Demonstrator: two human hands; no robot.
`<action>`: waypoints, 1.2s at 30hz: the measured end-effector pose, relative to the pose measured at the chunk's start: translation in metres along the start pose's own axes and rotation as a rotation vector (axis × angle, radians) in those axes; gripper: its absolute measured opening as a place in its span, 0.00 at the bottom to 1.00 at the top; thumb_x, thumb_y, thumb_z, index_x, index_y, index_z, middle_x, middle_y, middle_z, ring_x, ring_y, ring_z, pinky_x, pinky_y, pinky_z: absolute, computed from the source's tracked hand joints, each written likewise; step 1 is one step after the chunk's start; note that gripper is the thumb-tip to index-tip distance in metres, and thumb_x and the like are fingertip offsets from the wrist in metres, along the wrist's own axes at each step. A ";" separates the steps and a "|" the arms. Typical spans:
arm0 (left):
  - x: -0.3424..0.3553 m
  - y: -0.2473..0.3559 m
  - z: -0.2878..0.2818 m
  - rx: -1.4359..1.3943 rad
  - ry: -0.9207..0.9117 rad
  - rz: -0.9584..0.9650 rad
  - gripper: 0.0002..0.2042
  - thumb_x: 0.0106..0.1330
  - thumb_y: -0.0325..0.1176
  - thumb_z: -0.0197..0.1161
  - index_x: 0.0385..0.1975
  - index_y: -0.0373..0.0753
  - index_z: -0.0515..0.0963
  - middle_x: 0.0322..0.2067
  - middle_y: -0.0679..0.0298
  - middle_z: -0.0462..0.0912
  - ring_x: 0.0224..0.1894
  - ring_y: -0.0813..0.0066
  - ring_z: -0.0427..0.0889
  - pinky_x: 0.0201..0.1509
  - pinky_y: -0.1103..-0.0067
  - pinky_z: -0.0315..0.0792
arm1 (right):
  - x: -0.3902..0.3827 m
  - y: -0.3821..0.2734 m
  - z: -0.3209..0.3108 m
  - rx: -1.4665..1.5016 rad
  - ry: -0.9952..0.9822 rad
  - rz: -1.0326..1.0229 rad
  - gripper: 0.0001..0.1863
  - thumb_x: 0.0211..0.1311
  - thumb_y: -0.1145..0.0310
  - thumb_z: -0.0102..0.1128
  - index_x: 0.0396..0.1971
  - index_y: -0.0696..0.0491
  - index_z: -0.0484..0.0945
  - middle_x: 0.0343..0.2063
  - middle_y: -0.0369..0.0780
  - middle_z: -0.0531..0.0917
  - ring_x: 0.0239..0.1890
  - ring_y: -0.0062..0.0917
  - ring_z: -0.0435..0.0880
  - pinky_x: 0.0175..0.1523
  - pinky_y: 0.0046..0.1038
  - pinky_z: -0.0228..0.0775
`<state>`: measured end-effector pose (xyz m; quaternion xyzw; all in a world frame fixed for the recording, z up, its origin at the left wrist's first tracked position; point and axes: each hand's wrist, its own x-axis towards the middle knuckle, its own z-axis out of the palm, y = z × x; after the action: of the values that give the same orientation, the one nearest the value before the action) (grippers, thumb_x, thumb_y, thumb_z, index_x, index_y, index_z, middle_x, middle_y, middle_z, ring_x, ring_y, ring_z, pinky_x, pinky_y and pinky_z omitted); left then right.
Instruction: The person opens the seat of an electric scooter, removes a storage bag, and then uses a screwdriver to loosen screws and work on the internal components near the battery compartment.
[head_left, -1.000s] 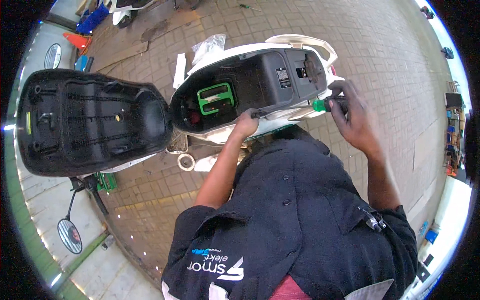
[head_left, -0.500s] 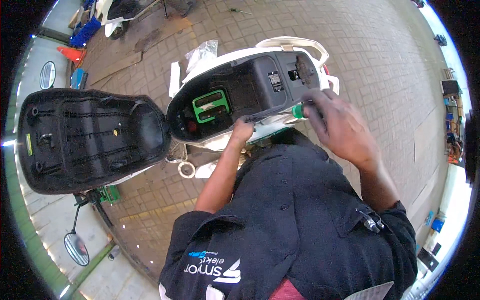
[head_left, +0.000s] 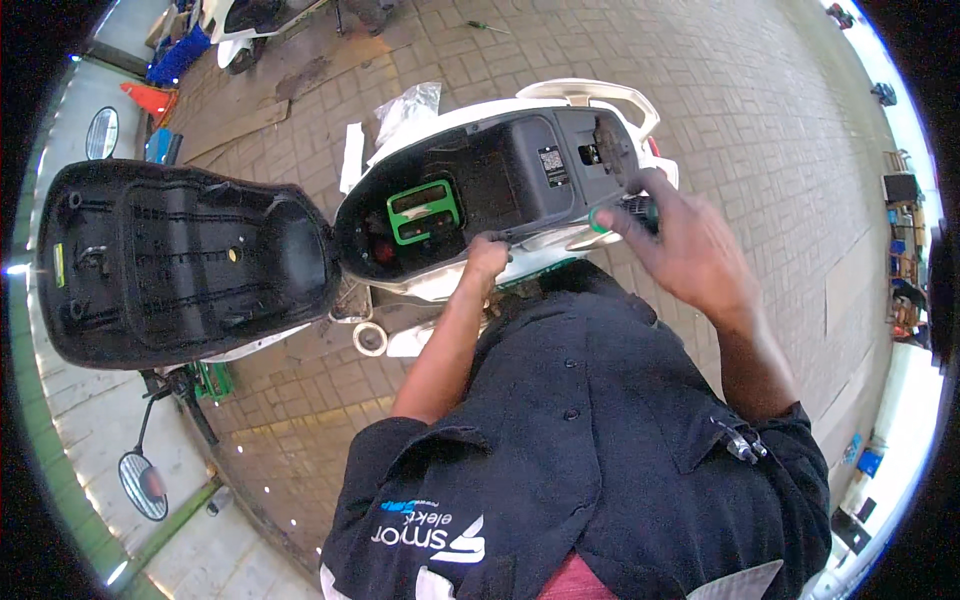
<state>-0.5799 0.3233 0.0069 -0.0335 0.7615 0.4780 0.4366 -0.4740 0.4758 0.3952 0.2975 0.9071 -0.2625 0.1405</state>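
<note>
One seat [head_left: 190,265] flipped open at left, access looks done; then the bin [head_left: 530,150], green frame [head_left: 424,211] inside, left hand [head_left: 487,259] curled at its near rim [head_left: 550,226], grip unclear. Beside that rim, a green-and-black tool [head_left: 600,220], work apparently unfinished, sits loosely wrapped and partly hidden by the right hand [head_left: 695,250].

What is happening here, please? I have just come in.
A person in a dark shirt works at a white scooter whose black seat is swung open. The right hand holds a tool with a green and black handle beside the scooter's rear. The left hand is at the near rim of the storage compartment; what its fingers grip is unclear. A green frame sits inside the compartment.
</note>
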 end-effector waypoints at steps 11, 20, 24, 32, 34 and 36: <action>0.011 -0.007 0.006 0.058 0.066 0.044 0.14 0.59 0.26 0.52 0.43 0.34 0.77 0.33 0.58 0.82 0.28 0.69 0.83 0.24 0.72 0.72 | -0.012 0.029 0.023 0.040 0.015 -0.588 0.12 0.59 0.67 0.60 0.40 0.56 0.75 0.40 0.47 0.74 0.43 0.45 0.78 0.47 0.41 0.72; -0.007 0.011 0.003 -0.254 0.022 -0.016 0.10 0.54 0.30 0.55 0.33 0.31 0.78 0.25 0.55 0.82 0.27 0.65 0.83 0.31 0.71 0.75 | -0.010 0.030 0.015 0.025 -0.092 -0.673 0.10 0.57 0.69 0.62 0.39 0.54 0.78 0.42 0.44 0.77 0.43 0.40 0.80 0.45 0.37 0.73; -0.012 0.024 -0.011 0.252 -0.052 0.136 0.12 0.57 0.37 0.60 0.34 0.35 0.79 0.27 0.54 0.84 0.33 0.65 0.85 0.41 0.72 0.76 | -0.004 0.042 0.010 0.075 -0.045 -0.599 0.08 0.58 0.70 0.60 0.37 0.55 0.76 0.41 0.44 0.76 0.44 0.42 0.79 0.47 0.39 0.73; -0.007 0.053 -0.026 0.554 -0.115 0.141 0.16 0.56 0.41 0.67 0.42 0.41 0.81 0.35 0.51 0.84 0.43 0.55 0.83 0.49 0.66 0.74 | 0.023 0.077 -0.003 0.273 -0.004 -0.518 0.09 0.53 0.76 0.64 0.36 0.57 0.78 0.41 0.42 0.78 0.42 0.33 0.82 0.45 0.30 0.76; -0.004 0.048 -0.025 0.589 -0.118 0.149 0.16 0.58 0.42 0.65 0.43 0.41 0.81 0.43 0.49 0.82 0.49 0.52 0.80 0.53 0.64 0.73 | 0.029 0.079 -0.012 0.473 0.029 -0.455 0.07 0.53 0.79 0.64 0.33 0.60 0.77 0.40 0.41 0.78 0.41 0.22 0.81 0.40 0.22 0.76; -0.012 0.054 -0.024 0.628 -0.080 0.152 0.16 0.59 0.42 0.64 0.43 0.41 0.81 0.44 0.49 0.82 0.49 0.51 0.80 0.53 0.64 0.73 | 0.035 0.074 -0.025 0.473 0.104 -0.436 0.07 0.53 0.79 0.64 0.33 0.60 0.77 0.39 0.41 0.78 0.40 0.21 0.81 0.40 0.22 0.76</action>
<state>-0.6128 0.3301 0.0572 0.1784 0.8543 0.2519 0.4182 -0.4583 0.5567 0.3723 0.1336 0.8693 -0.4743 -0.0385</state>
